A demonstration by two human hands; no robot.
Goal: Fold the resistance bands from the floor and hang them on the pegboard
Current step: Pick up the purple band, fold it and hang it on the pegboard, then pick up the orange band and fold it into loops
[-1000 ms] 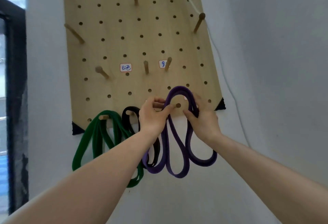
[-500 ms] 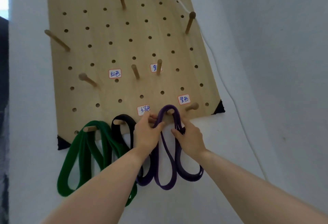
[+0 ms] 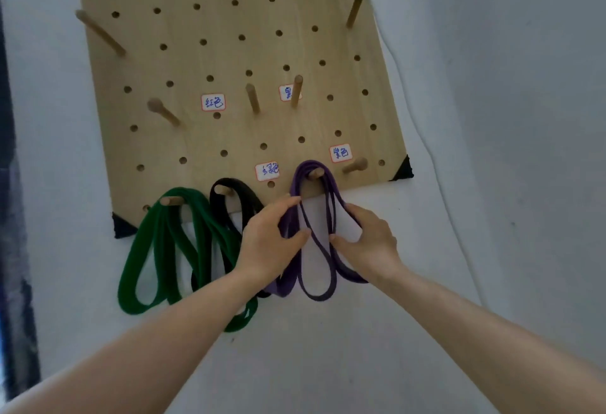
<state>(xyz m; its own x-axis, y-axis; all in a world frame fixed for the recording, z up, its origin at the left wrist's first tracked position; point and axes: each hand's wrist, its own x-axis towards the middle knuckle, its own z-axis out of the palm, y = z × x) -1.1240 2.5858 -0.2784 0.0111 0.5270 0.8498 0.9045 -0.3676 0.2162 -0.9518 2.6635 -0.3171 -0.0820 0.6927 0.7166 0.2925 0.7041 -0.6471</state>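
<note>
On the bottom row of the pegboard point(image 3: 196, 62), the folded purple band point(image 3: 319, 297) hangs from a peg point(image 3: 315, 173), its loops between both hands: the left hand point(image 3: 267, 243) pinches the left strands, the right hand point(image 3: 369, 243) curls round the right ones, with the black band point(image 3: 229, 182) and green band point(image 3: 196, 213) hanging just to the left

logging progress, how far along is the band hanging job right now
Done: the folded green rubber band and black rubber band hang on the wooden pegboard. In hand: the purple rubber band is looped over its wooden peg, left hand and right hand gripping it. Left: letting go; floor not in view.
</note>
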